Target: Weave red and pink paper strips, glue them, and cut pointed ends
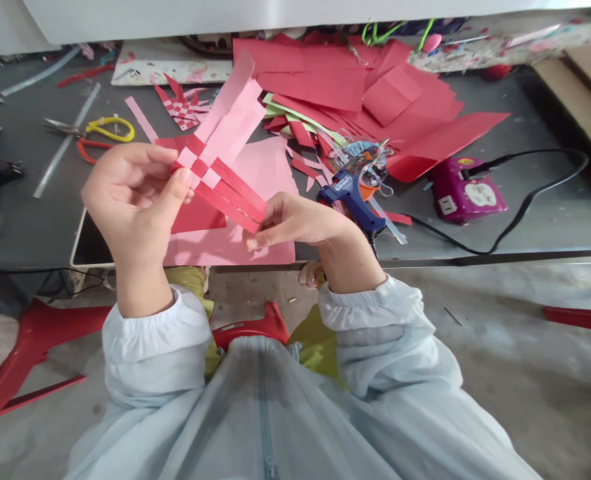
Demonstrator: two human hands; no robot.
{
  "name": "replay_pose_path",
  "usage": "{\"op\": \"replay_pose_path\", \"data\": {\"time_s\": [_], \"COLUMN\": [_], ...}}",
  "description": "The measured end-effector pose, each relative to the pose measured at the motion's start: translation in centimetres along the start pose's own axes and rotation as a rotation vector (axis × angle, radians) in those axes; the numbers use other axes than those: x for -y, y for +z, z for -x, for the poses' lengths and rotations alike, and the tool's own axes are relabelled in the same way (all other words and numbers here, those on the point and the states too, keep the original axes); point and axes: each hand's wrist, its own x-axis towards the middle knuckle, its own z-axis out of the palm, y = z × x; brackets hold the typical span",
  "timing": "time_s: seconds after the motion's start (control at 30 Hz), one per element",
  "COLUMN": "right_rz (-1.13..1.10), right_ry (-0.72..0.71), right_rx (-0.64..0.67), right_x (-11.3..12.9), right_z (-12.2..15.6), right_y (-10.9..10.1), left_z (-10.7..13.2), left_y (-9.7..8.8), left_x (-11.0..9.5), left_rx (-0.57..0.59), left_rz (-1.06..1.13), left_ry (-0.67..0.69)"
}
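Note:
Above the table I hold a piece of woven paper strips [202, 167], red and pink in a small checked pattern. My left hand [138, 193] pinches its woven corner between thumb and fingers. With its fingertips, my right hand [295, 223] grips the far ends of the red strips, which stretch down to the right. Wide pink strips [235, 113] stick up from the weave. Under the hands lie pink sheets [275, 167] and a red sheet [198, 215]. A finished-looking checked paper piece with pointed ends [180, 107] rests farther back.
Yellow-and-orange-handled scissors [92, 133] lie at left, by clear glue sticks [68, 140]. Red paper sheets [320, 87] are piled at the back. A blue glue gun [352, 200] stands right of my right hand, near a purple power box [468, 190] with a black cord [520, 207].

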Motion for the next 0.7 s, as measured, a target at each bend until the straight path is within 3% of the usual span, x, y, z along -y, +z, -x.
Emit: {"op": "replay_pose_path", "data": {"time_s": [0.2,0.43,0.57,0.7], "right_rz": [0.120,0.305,0.401,0.450], "right_ry": [-0.014,-0.037,-0.066,-0.080], "right_rx": [0.050,0.208,0.283,0.219], "right_x": [0.3,1.3,2.4,3.6], "right_z": [0.2,1.3,2.2,3.1], "right_y": [-0.3,-0.4,0.4,1.2], "left_z": [-0.5,-0.4,-0.4,-0.2], "left_y": [-0.7,-0.8,-0.7,-0.8], "left_x": [0.9,0.9,1.0,1.0], "left_rx": [-0.062,-0.090,-0.052,0.003], "left_rz": [0.044,-0.015,0.005,0.011], "left_ry": [0.069,0.036,0.034,0.007]}}
